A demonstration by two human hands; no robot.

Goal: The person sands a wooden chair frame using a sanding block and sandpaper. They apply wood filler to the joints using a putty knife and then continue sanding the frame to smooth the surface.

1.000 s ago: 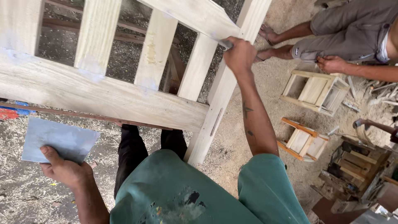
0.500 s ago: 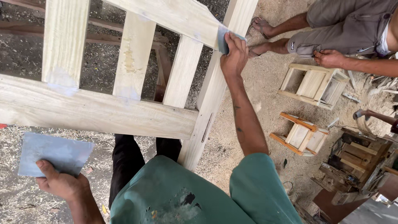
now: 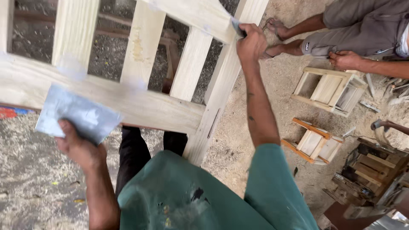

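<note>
since a second ago my left hand (image 3: 79,147) has lifted its grey sheet (image 3: 76,115) up over the wooden frame (image 3: 145,106)'s lower rail. right hand (image 3: 251,42), clamped on a small scraper (image 3: 237,26), presses the upper rail's corner joint, farther off; rails run crosswise.

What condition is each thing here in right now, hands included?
Left hand: gripping a grey flat sheet.
Right hand: pressing a small scraper on the frame.
Wooden frame: bare wood, pale filler patches at joints.
Small wooden stools: unfinished, on the sawdust floor.
</note>
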